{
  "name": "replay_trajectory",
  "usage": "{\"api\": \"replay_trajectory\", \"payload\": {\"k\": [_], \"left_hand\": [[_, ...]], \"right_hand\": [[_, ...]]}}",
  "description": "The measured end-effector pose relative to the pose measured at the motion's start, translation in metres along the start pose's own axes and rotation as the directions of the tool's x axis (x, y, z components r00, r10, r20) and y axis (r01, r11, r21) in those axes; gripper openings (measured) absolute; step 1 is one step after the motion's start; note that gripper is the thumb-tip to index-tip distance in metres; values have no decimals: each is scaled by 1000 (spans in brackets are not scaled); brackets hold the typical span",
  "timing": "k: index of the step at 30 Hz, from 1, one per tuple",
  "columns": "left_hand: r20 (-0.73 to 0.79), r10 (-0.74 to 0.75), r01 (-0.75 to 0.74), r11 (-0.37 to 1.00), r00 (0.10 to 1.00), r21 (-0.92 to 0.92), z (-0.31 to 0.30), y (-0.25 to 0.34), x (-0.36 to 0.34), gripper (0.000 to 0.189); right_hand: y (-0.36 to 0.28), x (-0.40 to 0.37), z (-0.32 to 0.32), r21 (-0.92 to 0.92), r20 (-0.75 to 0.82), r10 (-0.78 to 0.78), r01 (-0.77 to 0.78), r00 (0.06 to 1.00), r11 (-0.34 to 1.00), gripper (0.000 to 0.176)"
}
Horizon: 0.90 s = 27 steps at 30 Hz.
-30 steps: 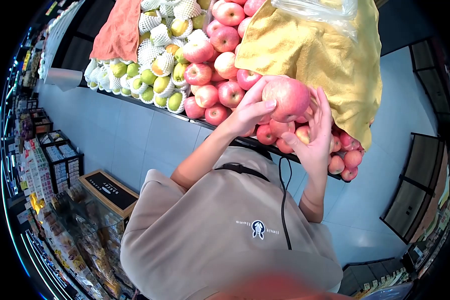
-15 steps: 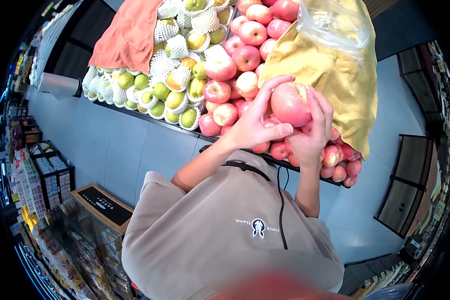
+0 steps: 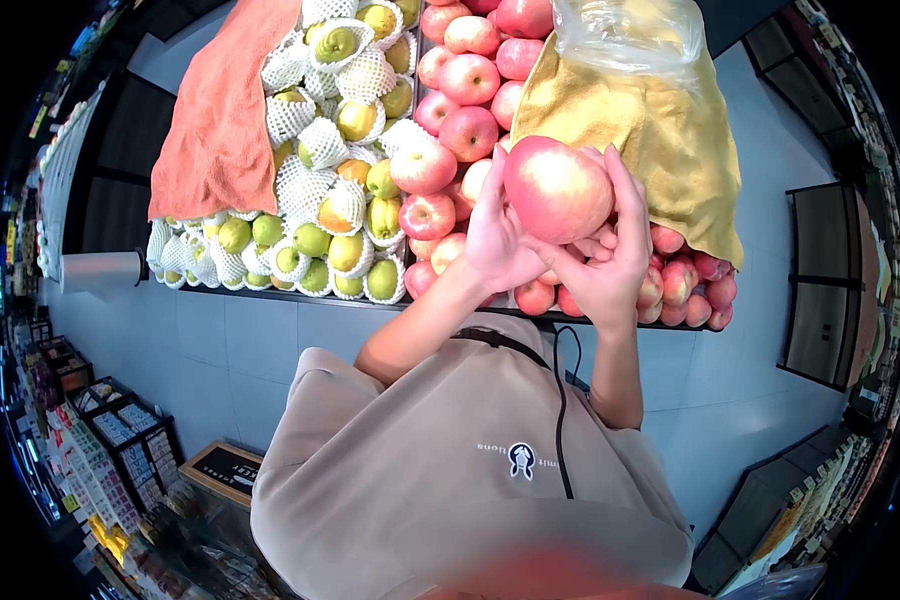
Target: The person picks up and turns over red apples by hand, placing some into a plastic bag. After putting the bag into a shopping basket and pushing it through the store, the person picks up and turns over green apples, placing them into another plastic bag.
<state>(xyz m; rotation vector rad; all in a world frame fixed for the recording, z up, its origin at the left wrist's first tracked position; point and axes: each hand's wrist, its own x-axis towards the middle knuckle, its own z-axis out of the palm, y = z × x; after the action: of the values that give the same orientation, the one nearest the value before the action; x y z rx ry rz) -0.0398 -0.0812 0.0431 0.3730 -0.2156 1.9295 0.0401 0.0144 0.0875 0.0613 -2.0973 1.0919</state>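
Observation:
A large red and pale yellow apple [image 3: 558, 190] is held up in front of me, cupped between both hands. My left hand [image 3: 502, 235] wraps its left side, with the thumb underneath. On the right side of the same apple are the fingers of my right hand [image 3: 615, 245], its lower fingers partly curled beneath. Just behind and below lie loose red apples [image 3: 469, 133]. A yellow cloth [image 3: 660, 145] covers part of that pile, close beyond my right hand.
Green pears [image 3: 356, 120] in white foam nets fill the display's left side, next to an orange cloth [image 3: 215, 120]. A clear plastic bag [image 3: 630, 40] rests on the yellow cloth. A dark display edge [image 3: 370, 303] runs before my body. Shelves stand at both sides.
The view has shifted and turned. The apple has come closer and been turned, showing a smoother side. Both hands have changed their hold around it.

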Motion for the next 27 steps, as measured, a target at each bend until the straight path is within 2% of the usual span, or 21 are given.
{"api": "replay_trajectory", "payload": {"k": [1, 2, 3, 4, 5, 7, 8, 11, 12, 13, 14, 15, 18, 20, 23, 24, 25, 26, 27], "left_hand": [[59, -10, 6, 998, 998, 60, 0, 3, 1, 85], [63, -15, 11, 998, 998, 58, 2, 4, 0, 85], [-166, 103, -40, 937, 981, 346, 16, 5, 1, 80], [-337, 280, -19, 793, 899, 609, 24, 8, 2, 76], [-328, 283, -27, 793, 901, 609, 23, 13, 2, 76], [-9, 422, -262, 579, 906, 772, 17, 20, 4, 67], [54, 397, -288, 559, 916, 778, 19, 20, 3, 63], [29, 324, -223, 579, 946, 784, 14, 24, 1, 59], [-144, 347, -113, 623, 927, 774, 22, 20, 4, 64], [-141, 351, -118, 623, 926, 774, 19, 20, 3, 64], [-153, 234, -142, 880, 960, 454, 12, 21, 3, 65], [-114, 120, -114, 992, 986, 60, 8, 21, 3, 67], [-154, 97, -99, 995, 983, -6, 3, 20, 4, 69], [-152, 71, -77, 997, 986, -29, 0, 20, 4, 70], [-102, 34, -29, 998, 994, 51, 6, 19, 4, 74], [-320, 162, -32, 926, 933, 376, 17, 15, 5, 75], [-460, 345, 48, 756, 818, 653, 23, 14, 6, 76], [-462, 332, 60, 757, 822, 650, 21, 17, 5, 76], [-277, 419, 29, 509, 865, 860, 18, 24, 4, 72]], "right_hand": [[0, 0, 1, 15, -24, 12, -12, 1000, 1000, 93], [-2, 0, 4, 114, -54, 112, -105, 992, 988, 86], [-2, 2, 3, 109, -56, 107, -101, 993, 989, 86], [1, 5, 2, 4, -54, -9, 10, 999, 1000, 85], [3, 8, 0, -98, -37, -125, 121, 991, 988, 83], [1, 13, -1, -164, 8, -168, 168, 986, 972, 81], [1, 14, 1, -172, 30, -177, 180, 984, 969, 80], [4, 14, 6, -190, 77, -197, 208, 977, 960, 84], [6, 14, 8, -138, 62, -164, 171, 984, 976, 88], [7, 13, 10, -85, 48, -128, 132, 991, 988, 92], [7, 12, 11, -94, 50, -105, 109, 993, 990, 97], [7, 12, 13, -93, 53, -106, 110, 993, 990, 97], [7, 10, 17, -3, -6, -27, 27, 1000, 1000, 96], [13, 7, 17, -121, 24, -67, 70, 997, 990, 98], [10, 6, 9, -156, 28, -83, 87, 996, 984, 92], [9, 3, 11, -162, 17, -78, 80, 997, 983, 92], [8, 1, 14, 149, -64, 88, -78, 994, 986, 85], [7, -2, 15, 454, -92, 267, -198, 959, 869, 78], [6, -1, 13, 450, -103, 272, -199, 957, 871, 78]]}}
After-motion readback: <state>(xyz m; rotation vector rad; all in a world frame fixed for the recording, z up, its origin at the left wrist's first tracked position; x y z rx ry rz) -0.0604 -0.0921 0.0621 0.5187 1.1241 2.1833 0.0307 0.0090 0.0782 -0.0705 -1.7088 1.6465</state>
